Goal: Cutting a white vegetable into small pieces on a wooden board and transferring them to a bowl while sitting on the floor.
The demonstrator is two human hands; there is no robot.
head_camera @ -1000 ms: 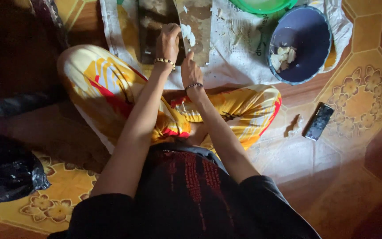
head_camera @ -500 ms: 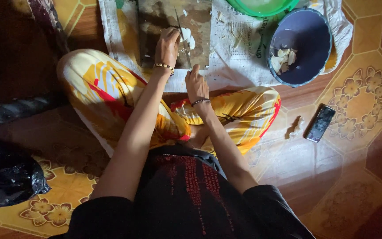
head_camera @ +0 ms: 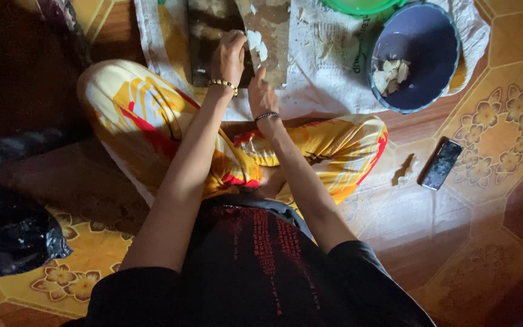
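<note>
Head view shows your left hand [head_camera: 230, 56] curled into a loose fist on the wooden cutting board [head_camera: 237, 36], a beaded bracelet at the wrist; the fingers seem closed around something at the board's middle, but you cannot tell from this angle what it is. Your right hand [head_camera: 263, 97] sits just below the board's near edge, fingers partly bent, index finger pointing up and touching the board close to the pale cut pieces [head_camera: 255, 43] that lie beside your left hand. Whether the right hand holds anything you cannot tell. The board rests on a sheet of newspaper [head_camera: 328, 60] spread over the floor in front of your crossed legs, which are in yellow and red patterned trousers [head_camera: 152, 121]. To the right on the paper stands a dark blue bowl [head_camera: 422, 36] with more pale pieces [head_camera: 391, 72] gathered at its left side, and the rim of a green bowl [head_camera: 358, 6] shows at the top edge. Further right, on the tiled floor [head_camera: 503, 127], a dark phone [head_camera: 441, 163] lies well apart from the bowl. A black plastic bag [head_camera: 7, 236] sits at your far left.
</note>
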